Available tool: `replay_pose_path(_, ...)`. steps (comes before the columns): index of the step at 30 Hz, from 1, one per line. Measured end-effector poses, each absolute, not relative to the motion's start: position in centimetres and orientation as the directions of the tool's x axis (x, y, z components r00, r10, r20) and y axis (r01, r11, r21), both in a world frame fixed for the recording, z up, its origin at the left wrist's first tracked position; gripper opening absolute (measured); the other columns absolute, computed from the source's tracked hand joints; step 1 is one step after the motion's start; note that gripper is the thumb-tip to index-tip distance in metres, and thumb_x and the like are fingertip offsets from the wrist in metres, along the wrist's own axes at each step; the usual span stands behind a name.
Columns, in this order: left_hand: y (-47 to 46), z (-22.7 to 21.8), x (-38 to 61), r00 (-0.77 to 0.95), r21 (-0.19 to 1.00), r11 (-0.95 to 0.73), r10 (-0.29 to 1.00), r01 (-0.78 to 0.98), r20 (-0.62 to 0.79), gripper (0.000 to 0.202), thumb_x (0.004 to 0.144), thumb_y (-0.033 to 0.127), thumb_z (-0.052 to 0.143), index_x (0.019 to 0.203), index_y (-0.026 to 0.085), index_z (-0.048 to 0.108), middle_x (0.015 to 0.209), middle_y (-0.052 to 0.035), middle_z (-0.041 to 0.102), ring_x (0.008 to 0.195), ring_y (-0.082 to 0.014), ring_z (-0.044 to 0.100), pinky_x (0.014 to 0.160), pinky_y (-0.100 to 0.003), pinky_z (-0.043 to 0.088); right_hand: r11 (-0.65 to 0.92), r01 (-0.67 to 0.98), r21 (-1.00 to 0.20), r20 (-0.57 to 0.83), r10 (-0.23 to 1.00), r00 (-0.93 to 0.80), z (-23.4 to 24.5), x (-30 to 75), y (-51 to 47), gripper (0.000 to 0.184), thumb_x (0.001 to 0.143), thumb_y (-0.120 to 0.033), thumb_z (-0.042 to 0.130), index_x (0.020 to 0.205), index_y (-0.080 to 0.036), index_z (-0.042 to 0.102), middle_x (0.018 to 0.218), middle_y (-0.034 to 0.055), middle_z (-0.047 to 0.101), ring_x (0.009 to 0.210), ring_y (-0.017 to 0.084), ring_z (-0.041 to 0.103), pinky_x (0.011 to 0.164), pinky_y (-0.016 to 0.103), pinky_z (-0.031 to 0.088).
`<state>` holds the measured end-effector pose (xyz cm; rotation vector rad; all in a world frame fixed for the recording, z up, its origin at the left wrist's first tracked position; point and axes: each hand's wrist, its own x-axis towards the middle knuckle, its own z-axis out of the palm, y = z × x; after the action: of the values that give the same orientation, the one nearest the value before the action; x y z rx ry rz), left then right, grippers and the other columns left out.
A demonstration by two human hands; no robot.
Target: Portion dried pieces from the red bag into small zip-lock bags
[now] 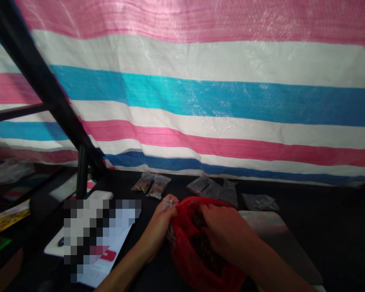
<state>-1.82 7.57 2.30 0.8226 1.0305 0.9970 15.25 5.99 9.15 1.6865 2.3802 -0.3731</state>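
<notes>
WALL: pink, white and blue striped woven tarp (pixel 200 97), 12 o'clock, brightest toward the top | FRAME: black metal frame (pixel 39 69), 10 o'clock, slanting | SURFACE: dark tabletop (pixel 322 227), 3 o'clock

Pixelated patch (pixel 100 239) masks objects beneath; dark contents (pixel 205 247) of red plastic bag (pixel 182 251) unclear, lower end cut off.

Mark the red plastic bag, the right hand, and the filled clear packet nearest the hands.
Red plastic bag (pixel 182 253), head view, on its side below the hands.
Right hand (pixel 228 231), head view, on the back of the hand.
Filled clear packet (pixel 157 187), head view, on its middle.
</notes>
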Motion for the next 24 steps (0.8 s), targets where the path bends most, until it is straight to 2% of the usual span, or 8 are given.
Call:
replay_pose_path(4,7.7,2.3,-2.1,0.198,0.901,0.345,0.933,-0.261,-0.3,0.023,0.062,0.021,0.058,0.082,0.023,0.047,0.066,0.0086,0.048,0.056,-0.01,0.045,0.054,-0.022,0.035,0.313,0.942,-0.121,-0.29,0.896,-0.335,9.3,15.7,6.1,0.026,0.091,-0.017,0.058,0.114,-0.014,0.068,0.119,0.0165,0.074,0.106,0.032,0.072,0.083,0.038,0.052)
replay_pose_path(9,7.7,2.4,-2.2,0.226,0.929,0.306,0.939,-0.209,-0.258,0.02,0.065,0.021,0.061,0.081,0.022,0.049,0.068,0.0074,0.051,0.059,-0.0112,0.048,0.058,-0.023,0.038,0.295,0.943,-0.156,-0.268,0.906,-0.328,8.8,15.9,6.2,0.026,0.089,-0.02,0.058,0.113,-0.012,0.068,0.117,0.0183,0.074,0.104,0.035,0.072,0.081,0.041,0.05)
replay_pose_path(13,7.7,2.7,-2.4,0.222,0.968,0.211,0.959,-0.137,-0.177,0.018,0.069,0.021,0.064,0.08,0.022,0.051,0.071,0.0068,0.052,0.064,-0.0124,0.05,0.062,-0.024,0.04,0.306,0.927,-0.216,-0.246,0.902,-0.355,8.4,16.3,6.3,0.03,0.086,-0.015,0.058,0.115,-0.013,0.065,0.115,0.0168,0.074,0.102,0.034,0.072,0.079,0.039,0.047)
replay_pose_path(16,7.6,3.2,-2.8,0.21,0.991,0.11,0.973,-0.077,-0.091,0.023,0.071,0.016,0.07,0.084,0.022,0.052,0.075,0.0065,0.053,0.068,-0.0131,0.049,0.064,-0.024,0.04,0.316,0.904,-0.287,-0.22,0.897,-0.383,8.9,17.1,6.4,0.029,0.083,-0.014,0.058,0.112,-0.016,0.062,0.109,0.0127,0.075,0.096,0.029,0.072,0.074,0.033,0.045)
replay_pose_path(21,7.2,3.8,-3.4,0.231,0.966,-0.17,0.965,0.196,0.123,0.017,0.081,0.012,0.064,0.089,0.022,0.052,0.082,0.004,0.052,0.073,-0.0145,0.049,0.068,-0.025,0.04,0.326,0.849,-0.417,-0.167,0.89,-0.424,10.7,19.1,6.5,0.018,0.084,-0.016,0.058,0.101,-0.021,0.059,0.093,0.0035,0.072,0.085,0.019,0.068,0.071,0.026,0.043)
replay_pose_path(24,6.8,3.8,-3.3,0.27,0.931,-0.205,0.955,0.302,0.123,0.014,0.087,0.014,0.059,0.094,0.023,0.051,0.086,0.0018,0.056,0.077,-0.0163,0.053,0.069,-0.027,0.041,0.315,0.789,-0.527,-0.13,0.888,-0.442,11.9,19.5,6.3,0.014,0.087,-0.019,0.058,0.1,-0.023,0.059,0.087,-0.0012,0.07,0.078,0.017,0.065,0.068,0.025,0.042)
